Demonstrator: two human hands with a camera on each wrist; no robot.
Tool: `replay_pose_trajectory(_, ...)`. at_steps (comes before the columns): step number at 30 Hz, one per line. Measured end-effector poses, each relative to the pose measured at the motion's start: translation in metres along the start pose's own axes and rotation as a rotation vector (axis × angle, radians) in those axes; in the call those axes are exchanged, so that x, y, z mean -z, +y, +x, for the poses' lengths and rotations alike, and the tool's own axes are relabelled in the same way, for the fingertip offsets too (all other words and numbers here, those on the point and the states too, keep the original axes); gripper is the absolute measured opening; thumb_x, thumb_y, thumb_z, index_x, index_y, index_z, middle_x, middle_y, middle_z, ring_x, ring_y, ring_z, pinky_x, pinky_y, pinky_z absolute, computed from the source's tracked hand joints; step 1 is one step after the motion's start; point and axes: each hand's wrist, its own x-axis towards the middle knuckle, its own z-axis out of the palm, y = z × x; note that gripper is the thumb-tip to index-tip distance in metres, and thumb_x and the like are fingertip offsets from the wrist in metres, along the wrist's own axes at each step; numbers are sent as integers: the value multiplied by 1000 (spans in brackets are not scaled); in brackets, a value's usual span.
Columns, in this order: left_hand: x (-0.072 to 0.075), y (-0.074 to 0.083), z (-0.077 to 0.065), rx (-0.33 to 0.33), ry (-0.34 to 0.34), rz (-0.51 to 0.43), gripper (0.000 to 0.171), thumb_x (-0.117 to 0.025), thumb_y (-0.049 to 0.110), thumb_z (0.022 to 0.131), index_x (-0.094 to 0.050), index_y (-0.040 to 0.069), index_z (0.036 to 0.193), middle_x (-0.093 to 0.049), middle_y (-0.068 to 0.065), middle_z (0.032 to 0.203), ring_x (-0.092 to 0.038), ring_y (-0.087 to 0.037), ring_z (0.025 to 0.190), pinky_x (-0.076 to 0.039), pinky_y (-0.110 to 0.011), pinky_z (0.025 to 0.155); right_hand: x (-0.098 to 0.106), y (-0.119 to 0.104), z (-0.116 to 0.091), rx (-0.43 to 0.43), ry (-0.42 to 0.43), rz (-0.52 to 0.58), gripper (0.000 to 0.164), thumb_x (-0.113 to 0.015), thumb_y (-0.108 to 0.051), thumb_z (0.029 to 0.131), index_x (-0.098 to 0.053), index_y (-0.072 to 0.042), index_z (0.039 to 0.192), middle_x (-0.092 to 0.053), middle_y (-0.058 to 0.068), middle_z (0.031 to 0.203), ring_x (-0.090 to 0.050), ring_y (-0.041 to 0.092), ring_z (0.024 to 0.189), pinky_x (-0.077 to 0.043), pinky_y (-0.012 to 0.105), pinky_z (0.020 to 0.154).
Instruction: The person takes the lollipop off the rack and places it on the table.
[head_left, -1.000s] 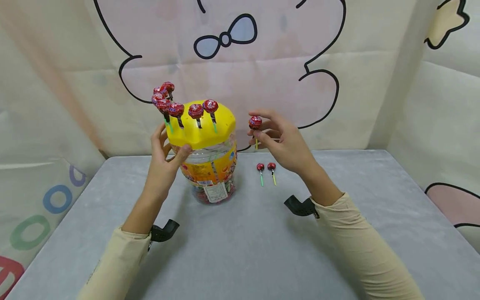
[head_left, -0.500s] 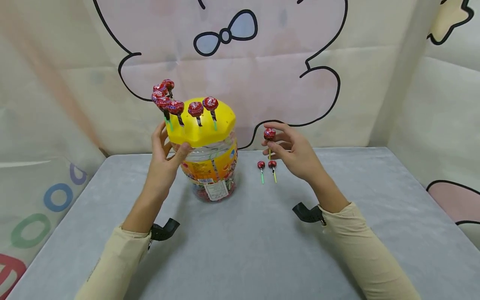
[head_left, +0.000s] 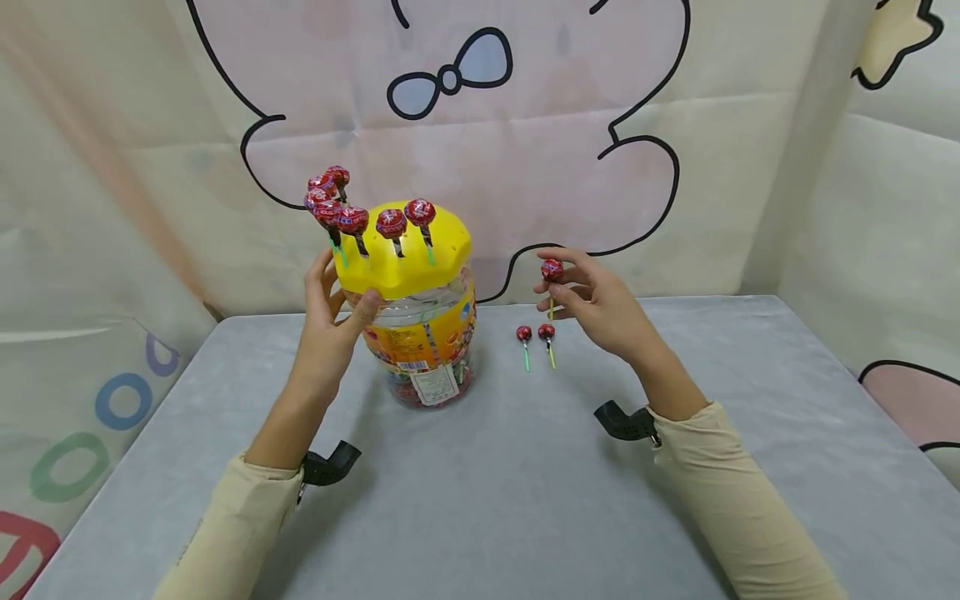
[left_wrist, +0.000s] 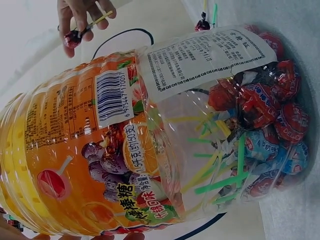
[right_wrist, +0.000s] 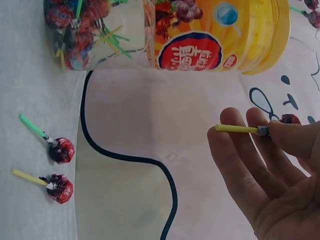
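A clear candy jar (head_left: 420, 333) with an orange label and a yellow lid (head_left: 442, 250) stands upright on the table. Red-wrapped lollipops (head_left: 391, 223) stick up from the lid's near and left side. My left hand (head_left: 326, 325) grips the jar at its neck just under the lid, thumb in front and fingers behind. To the right of the jar, my right hand (head_left: 600, 304) pinches a red lollipop (head_left: 552, 269) near its head, its yellow stick (right_wrist: 235, 128) pointing down. Below that hand two more lollipops, one green-sticked (head_left: 524, 334) and one yellow-sticked (head_left: 547, 332), lie side by side.
The table (head_left: 480, 500) wears a grey cloth. Behind it hangs a pale printed backdrop (head_left: 525, 183) close to the rear edge. More wrapped lollipops (left_wrist: 260, 105) fill the bottom of the jar. A black wrist mount (head_left: 330, 463) sits on each forearm.
My right hand has moved right and down, away from the jar, carrying the lollipop over the two lying on the table. The left hand and jar have stayed put.
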Motion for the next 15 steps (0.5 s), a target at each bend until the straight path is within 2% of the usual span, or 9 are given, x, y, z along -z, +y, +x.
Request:
replay_pose_trajectory(6, -1, -2, 0, -3, -2, -21, 78, -58, 31, 100, -5, 38, 156, -10, 4, 164, -19, -28, 151, -24, -64, 118, 8, 9, -1, -21, -10, 22, 44, -57, -7, 100, -49, -15, 142, -69, 18, 112, -73, 16, 86, -61, 33, 82)
replay_pose_trajectory(15, 0, -2, 0, -13, 0, -18, 79, -60, 33, 99, -6, 36, 156, -11, 2, 165, -21, -30, 149, -24, -67, 117, 19, 21, 1, -94, -18, 25, 44, -58, -7, 99, -49, -14, 142, -67, 20, 115, -73, 15, 86, -61, 32, 83)
